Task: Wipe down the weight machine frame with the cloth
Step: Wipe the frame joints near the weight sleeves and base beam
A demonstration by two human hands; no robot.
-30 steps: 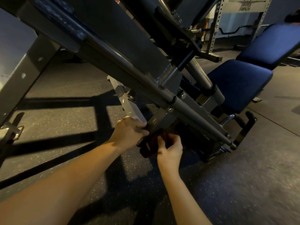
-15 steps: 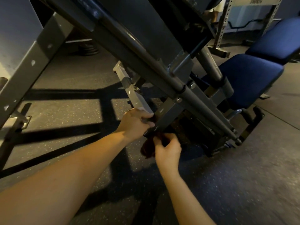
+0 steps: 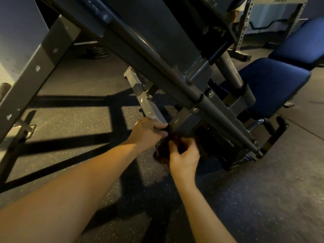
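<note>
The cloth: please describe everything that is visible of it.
The cloth is dark reddish-brown, soft-looking fabric, bunched up and mostly in shadow. It sits low against the grey machine frame, above the floor. The right hand pinches it from below; the left hand grips its top. Its edges are unclear.

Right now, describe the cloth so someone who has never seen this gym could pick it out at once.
Find the weight machine frame, the grey rails sloping down toward the blue seat. At its low end the left hand and right hand meet, and the cloth is bunched between them. It is the only soft, dark reddish-brown thing there; everything around it is hard grey metal.
</note>
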